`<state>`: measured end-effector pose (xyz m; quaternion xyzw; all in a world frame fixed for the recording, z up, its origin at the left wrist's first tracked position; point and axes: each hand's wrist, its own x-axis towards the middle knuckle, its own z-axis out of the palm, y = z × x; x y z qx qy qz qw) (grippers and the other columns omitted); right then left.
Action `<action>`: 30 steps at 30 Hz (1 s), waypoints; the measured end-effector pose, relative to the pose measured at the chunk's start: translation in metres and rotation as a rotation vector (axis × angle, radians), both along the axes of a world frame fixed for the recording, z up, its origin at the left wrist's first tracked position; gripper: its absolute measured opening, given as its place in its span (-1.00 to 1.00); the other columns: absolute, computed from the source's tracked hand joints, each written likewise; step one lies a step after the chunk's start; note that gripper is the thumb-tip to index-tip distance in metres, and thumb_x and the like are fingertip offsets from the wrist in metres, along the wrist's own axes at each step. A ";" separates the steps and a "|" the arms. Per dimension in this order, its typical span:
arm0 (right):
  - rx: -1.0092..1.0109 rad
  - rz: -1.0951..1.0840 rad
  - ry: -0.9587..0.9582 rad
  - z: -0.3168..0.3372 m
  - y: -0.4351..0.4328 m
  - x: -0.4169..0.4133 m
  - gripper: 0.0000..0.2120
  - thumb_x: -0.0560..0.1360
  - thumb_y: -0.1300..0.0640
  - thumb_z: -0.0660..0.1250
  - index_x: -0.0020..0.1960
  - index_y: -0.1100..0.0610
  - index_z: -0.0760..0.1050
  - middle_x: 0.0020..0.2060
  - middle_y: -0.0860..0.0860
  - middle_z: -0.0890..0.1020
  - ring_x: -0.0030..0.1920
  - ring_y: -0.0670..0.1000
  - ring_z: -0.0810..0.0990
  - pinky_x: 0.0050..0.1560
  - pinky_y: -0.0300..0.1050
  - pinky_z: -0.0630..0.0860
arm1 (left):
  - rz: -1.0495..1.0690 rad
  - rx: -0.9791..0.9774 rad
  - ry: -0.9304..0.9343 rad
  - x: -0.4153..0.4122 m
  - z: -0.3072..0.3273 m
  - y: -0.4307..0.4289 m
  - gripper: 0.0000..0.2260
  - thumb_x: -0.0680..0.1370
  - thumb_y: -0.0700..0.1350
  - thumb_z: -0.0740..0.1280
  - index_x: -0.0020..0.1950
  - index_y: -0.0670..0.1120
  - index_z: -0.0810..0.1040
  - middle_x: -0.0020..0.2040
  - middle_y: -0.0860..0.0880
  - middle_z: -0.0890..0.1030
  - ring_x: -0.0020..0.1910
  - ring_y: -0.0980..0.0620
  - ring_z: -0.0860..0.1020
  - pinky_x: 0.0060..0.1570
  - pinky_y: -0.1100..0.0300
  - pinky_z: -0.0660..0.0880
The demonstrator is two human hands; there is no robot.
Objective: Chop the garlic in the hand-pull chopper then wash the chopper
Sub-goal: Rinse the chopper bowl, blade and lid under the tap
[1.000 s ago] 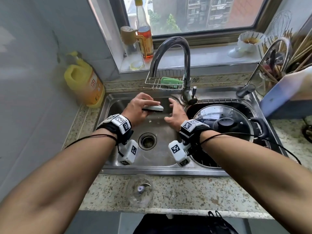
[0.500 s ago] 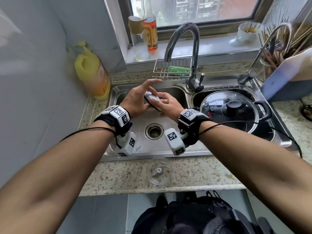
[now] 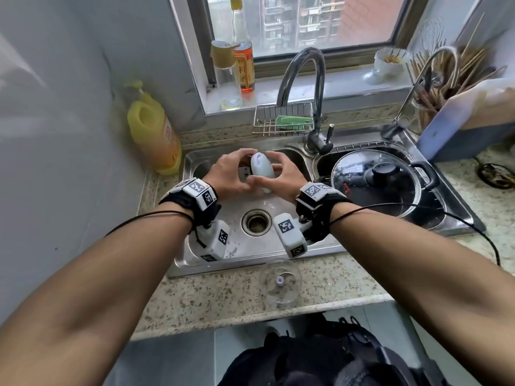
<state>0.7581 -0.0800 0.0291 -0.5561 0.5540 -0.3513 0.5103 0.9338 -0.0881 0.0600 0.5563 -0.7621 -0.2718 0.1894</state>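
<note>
Squarely over the left basin of the steel sink [image 3: 250, 264], a person's left hand [image 3: 228, 176] and right hand [image 3: 285, 176] both curl fingers and thumbs round the pale chopper lid [image 3: 261, 169], held on edge between them above the basin floor. The clear chopper bowl [image 3: 280, 282] sits apart on the speckled countertop [image 3: 209, 296] in front of the sink, a small lilac hub at its centre. A dark pot [image 3: 425, 175] under a glass lid [image 3: 359, 176] fills the right basin; a wire rack [image 3: 267, 118] behind the tap [image 3: 315, 87] holds a green sponge [image 3: 294, 121].
</note>
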 end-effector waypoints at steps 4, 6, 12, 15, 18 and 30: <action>-0.024 -0.014 0.193 -0.006 -0.006 0.000 -0.13 0.24 -0.09 0.62 0.45 -0.01 0.33 0.24 0.04 0.55 0.19 0.01 0.57 0.25 -0.01 0.53 | -0.021 0.009 -0.073 0.003 -0.002 -0.003 -0.16 0.32 -0.08 0.63 0.54 0.00 0.35 0.37 -0.04 0.53 0.37 -0.03 0.47 0.39 -0.08 0.40; -0.002 0.005 0.347 -0.014 -0.010 -0.004 -0.13 0.24 -0.11 0.61 0.46 -0.01 0.32 0.31 0.04 0.50 0.26 0.03 0.52 0.31 -0.07 0.46 | 0.015 0.054 -0.195 0.006 -0.007 -0.005 -0.12 0.36 -0.04 0.61 0.60 0.05 0.24 0.44 -0.03 0.46 0.44 -0.07 0.37 0.43 -0.15 0.32; -0.236 -0.041 0.562 -0.011 -0.012 0.000 -0.11 0.26 -0.20 0.55 0.48 -0.06 0.26 0.25 0.09 0.47 0.25 0.12 0.42 0.27 0.00 0.39 | 0.129 0.130 -0.323 0.015 -0.021 -0.009 -0.23 0.50 -0.16 0.44 0.63 0.03 0.14 0.50 -0.07 0.39 0.48 -0.17 0.31 0.43 -0.15 0.31; -0.376 -0.058 0.598 -0.015 -0.010 0.005 -0.09 0.26 -0.22 0.52 0.51 -0.08 0.22 0.27 0.07 0.46 0.22 0.09 0.41 0.25 0.03 0.38 | 0.208 0.147 -0.263 0.018 -0.025 -0.009 -0.22 0.51 -0.29 0.37 0.65 0.02 0.08 0.48 -0.06 0.42 0.46 -0.17 0.36 0.40 -0.16 0.34; -0.044 0.065 0.686 -0.032 -0.006 -0.009 -0.11 0.26 -0.17 0.57 0.49 -0.02 0.29 0.30 0.07 0.50 0.28 0.09 0.48 0.33 -0.06 0.41 | 0.201 0.209 -0.240 0.020 -0.031 -0.005 -0.22 0.50 -0.33 0.32 0.64 0.01 0.09 0.49 -0.04 0.40 0.46 -0.17 0.35 0.42 -0.14 0.34; 0.031 0.077 0.466 -0.044 0.013 -0.039 -0.22 0.27 -0.15 0.56 0.42 -0.05 0.38 0.28 -0.03 0.55 0.25 -0.01 0.54 0.28 -0.21 0.42 | 0.174 0.301 -0.183 -0.002 -0.049 0.025 -0.55 0.57 -0.25 0.36 0.46 -0.05 0.46 0.27 -0.07 0.62 0.15 0.01 0.56 0.18 0.25 0.45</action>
